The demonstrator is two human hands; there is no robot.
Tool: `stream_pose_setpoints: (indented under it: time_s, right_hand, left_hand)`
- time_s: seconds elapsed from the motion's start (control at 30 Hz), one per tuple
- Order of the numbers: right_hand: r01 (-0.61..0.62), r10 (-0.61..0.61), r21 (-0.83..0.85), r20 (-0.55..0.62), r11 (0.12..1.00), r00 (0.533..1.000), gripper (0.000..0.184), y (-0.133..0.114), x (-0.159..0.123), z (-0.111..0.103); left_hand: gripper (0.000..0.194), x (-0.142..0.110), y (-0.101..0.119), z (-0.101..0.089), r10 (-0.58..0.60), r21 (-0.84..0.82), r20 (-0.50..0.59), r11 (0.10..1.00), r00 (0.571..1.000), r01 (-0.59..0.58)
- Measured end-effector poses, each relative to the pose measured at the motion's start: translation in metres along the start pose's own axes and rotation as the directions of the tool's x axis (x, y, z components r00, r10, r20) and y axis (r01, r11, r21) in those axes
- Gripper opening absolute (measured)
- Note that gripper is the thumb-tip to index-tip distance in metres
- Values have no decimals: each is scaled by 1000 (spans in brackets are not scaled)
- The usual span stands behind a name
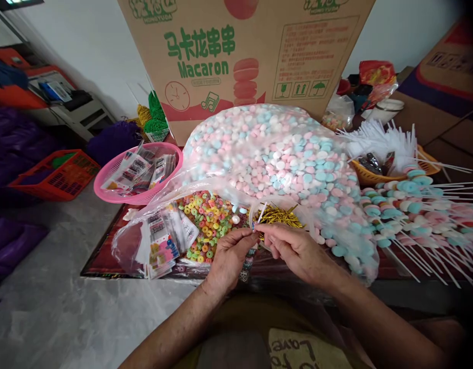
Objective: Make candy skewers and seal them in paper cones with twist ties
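Observation:
My left hand (229, 252) is closed, its thumb and forefinger pinching the gathered neck of a small printed plastic bag (249, 259), which hangs below the fingers. A short white stick (263, 211) pokes up from where the fingertips meet. My right hand (294, 250) pinches at the same spot; whatever its fingertips grip is hidden. Just behind the hands, a clear round tub (308, 218) holds gold twist ties (280, 215). To the left lie colourful ring-shaped candies (205, 225) and a stack of printed bags (163, 246).
A big clear bag of pastel candies (275, 148) fills the middle, before a Macaron carton (259, 51). Printed packets lie in a pink basket (99, 185). Candy skewers (413, 210) spread at right, near white sticks (382, 143) in an orange basket (429, 166).

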State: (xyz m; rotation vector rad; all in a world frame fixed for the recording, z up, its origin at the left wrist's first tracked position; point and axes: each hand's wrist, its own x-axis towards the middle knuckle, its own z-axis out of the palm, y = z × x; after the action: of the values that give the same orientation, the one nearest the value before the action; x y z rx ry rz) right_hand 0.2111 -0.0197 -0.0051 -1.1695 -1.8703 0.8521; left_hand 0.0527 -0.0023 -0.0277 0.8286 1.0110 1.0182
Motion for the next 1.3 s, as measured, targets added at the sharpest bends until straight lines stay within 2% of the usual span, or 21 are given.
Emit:
stream_pose_setpoints:
  time_s: [0.13, 0.2, 0.3, 0.37, 0.43, 0.5, 0.57, 0.6, 0.73, 0.8, 0.9, 1.0, 1.07, 1.17, 1.2, 1.23, 1.3]
  right_hand:
    - [-223, 243, 220, -72, 950, 967, 51, 8, 0, 9]
    - [-248, 270, 254, -53, 935, 961, 55, 12, 2, 12]
    - [-242, 255, 219, -34, 945, 966, 53, 14, 3, 19]
    - [-260, 268, 150, -33, 954, 963, 38, 14, 1, 21]
    - [-238, 239, 21, -37, 971, 970, 15, 13, -3, 18]
    - [-167, 158, -85, -111, 982, 981, 17, 10, -8, 10]
    - [-81, 57, -110, -212, 991, 976, 18, 3, -11, 3]
    - [-32, 8, -103, -225, 994, 974, 19, -1, -11, 2]
    - [170, -173, -46, -95, 984, 980, 30, -9, -3, 13]
    - [157, -157, -5, -71, 988, 985, 35, -8, 1, 21]
    - [39, -39, -1, -25, 999, 999, 42, -5, 3, 26]
    - [12, -14, -93, -20, 996, 1000, 49, -1, 1, 27]
    - [24, -35, -177, -60, 984, 998, 54, 2, -2, 32]
    - [-40, -9, -181, -259, 983, 966, 58, 5, -6, 41]
    - [-52, 3, -150, -307, 987, 952, 53, 5, -7, 42]
    - [-46, 7, -122, -303, 991, 953, 41, 4, -8, 40]
    - [58, -77, -121, -158, 991, 984, 19, 1, -7, 32]
  left_hand:
    - [12, -2, 0, -3, -4, -118, -66, 993, 998, -4]
    - [13, -4, 1, -3, -22, -166, -24, 986, 999, 17]
    - [15, -5, 2, 1, -35, -171, 18, 985, 999, 37]
    - [17, -5, 3, 4, -41, -188, -14, 981, 999, 37]
    - [18, -3, 4, 5, -66, -219, -58, 974, 996, 52]
    - [20, -2, 5, 4, -100, -242, -97, 967, 990, 74]
    - [20, 0, 6, 2, -116, -211, -100, 973, 988, 93]
    - [19, 0, 7, 1, -105, -175, -85, 980, 991, 89]
    - [11, -3, 6, -1, 44, -1, 22, 999, 999, -43]
    - [15, -7, 5, -4, 79, 75, 89, 993, 993, -86]
    - [20, -11, 0, -10, 60, 150, 168, 985, 984, -86]
    - [24, -13, -6, -15, 80, 162, 158, 981, 984, -106]
    - [28, -12, -10, -16, 121, 146, 107, 980, 987, -136]
    - [29, -11, -12, -14, 145, 52, 52, 988, 988, -147]
    - [27, -10, -10, -14, 124, 6, 49, 992, 991, -125]
    - [25, -10, -8, -15, 75, -39, 59, 997, 995, -73]
    - [25, -9, -2, -19, -121, -92, 147, 987, 982, 135]
